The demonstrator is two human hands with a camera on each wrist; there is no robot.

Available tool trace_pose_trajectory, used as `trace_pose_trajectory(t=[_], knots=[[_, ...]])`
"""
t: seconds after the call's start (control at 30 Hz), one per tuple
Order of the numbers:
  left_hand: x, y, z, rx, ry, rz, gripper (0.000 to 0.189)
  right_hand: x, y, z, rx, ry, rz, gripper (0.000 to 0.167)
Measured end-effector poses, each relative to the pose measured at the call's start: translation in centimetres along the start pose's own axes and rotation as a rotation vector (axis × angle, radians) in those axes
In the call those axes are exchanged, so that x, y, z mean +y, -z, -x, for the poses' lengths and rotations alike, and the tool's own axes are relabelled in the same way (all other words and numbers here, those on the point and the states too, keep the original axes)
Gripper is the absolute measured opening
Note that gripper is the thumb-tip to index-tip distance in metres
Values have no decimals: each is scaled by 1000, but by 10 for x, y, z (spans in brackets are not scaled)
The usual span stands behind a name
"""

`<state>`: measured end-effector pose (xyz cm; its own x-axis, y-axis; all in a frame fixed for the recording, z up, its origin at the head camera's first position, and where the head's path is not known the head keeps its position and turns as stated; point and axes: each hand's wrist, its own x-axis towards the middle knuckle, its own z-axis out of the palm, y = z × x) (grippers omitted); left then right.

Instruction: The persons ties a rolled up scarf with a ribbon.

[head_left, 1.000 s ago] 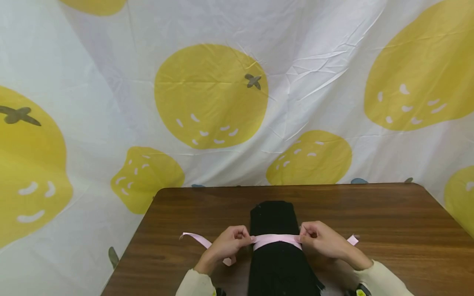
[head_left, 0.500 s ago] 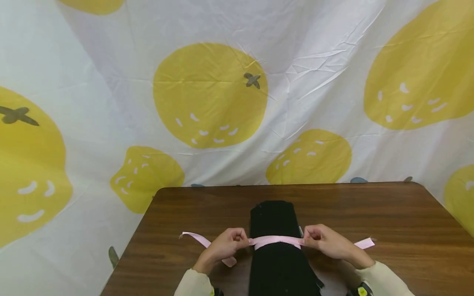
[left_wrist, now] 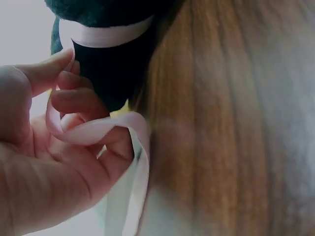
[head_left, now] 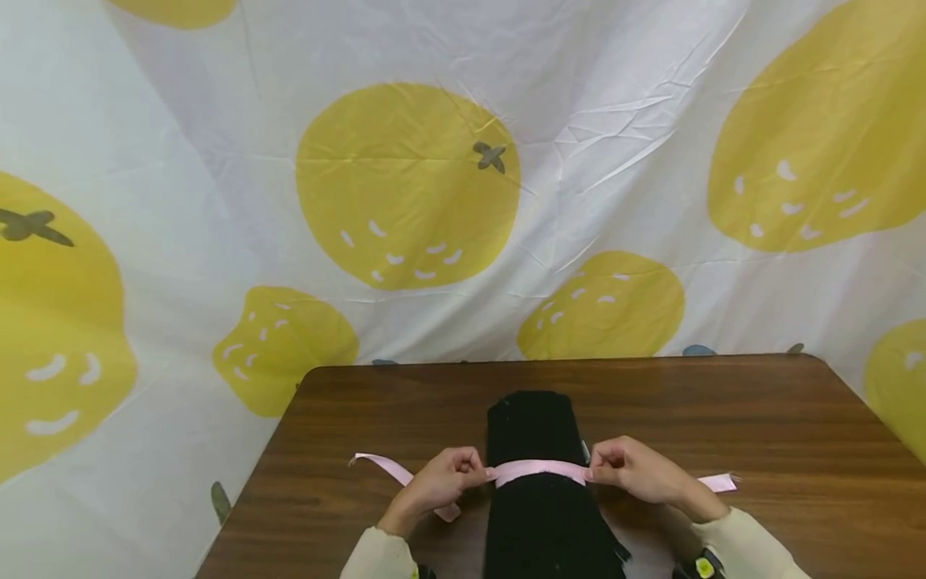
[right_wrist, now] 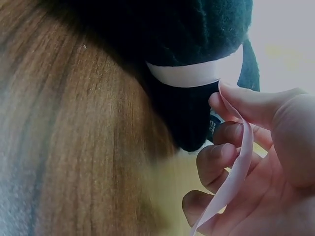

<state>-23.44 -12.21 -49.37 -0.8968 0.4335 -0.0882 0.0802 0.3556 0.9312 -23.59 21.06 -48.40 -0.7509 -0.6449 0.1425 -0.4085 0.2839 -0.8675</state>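
Observation:
A folded black cloth (head_left: 538,515) lies lengthwise on the table, with a pink ribbon (head_left: 538,466) wrapped round its middle. At the left edge of the cloth my left hand (head_left: 447,481) pinches the ribbon between thumb and index finger. The ribbon's loose end loops through the palm in the left wrist view and trails down past the fingers. On the opposite edge my right hand (head_left: 637,473) pinches the ribbon in the same way, its tail running across the palm. Between the two hands the ribbon sits taut over the cloth, which bulges above and below the band (right_wrist: 189,73).
The brown wood-grain table (head_left: 391,402) reaches back to a white curtain (head_left: 448,48) printed with yellow fruit. Ribbon tails (head_left: 716,482) stick out beyond both hands. A small white tag (head_left: 584,450) shows at the cloth's right edge.
My hands have drawn slightly apart along the ribbon, the right one outward to the right. The right ribbon tail lies further out. Both hands keep their pinch.

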Motion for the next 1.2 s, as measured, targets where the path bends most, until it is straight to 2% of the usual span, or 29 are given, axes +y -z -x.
trace_pose_trajectory(t=[0.3,0.6,0.83,1.03,1.2], knots=[[7,1,4,44,17,22,24,-3,3,-1,21,-99,11,19],[8,1,4,97,28,-20,20,-13,0,0,46,-96,99,15],[11,0,6,125,-31,-104,13,-22,2,0,63,-115,145,16],[15,1,8,138,-46,-152,11,-28,4,-1,55,-122,172,16],[18,1,11,191,-110,-264,10,-30,3,-1,87,-98,272,13]])
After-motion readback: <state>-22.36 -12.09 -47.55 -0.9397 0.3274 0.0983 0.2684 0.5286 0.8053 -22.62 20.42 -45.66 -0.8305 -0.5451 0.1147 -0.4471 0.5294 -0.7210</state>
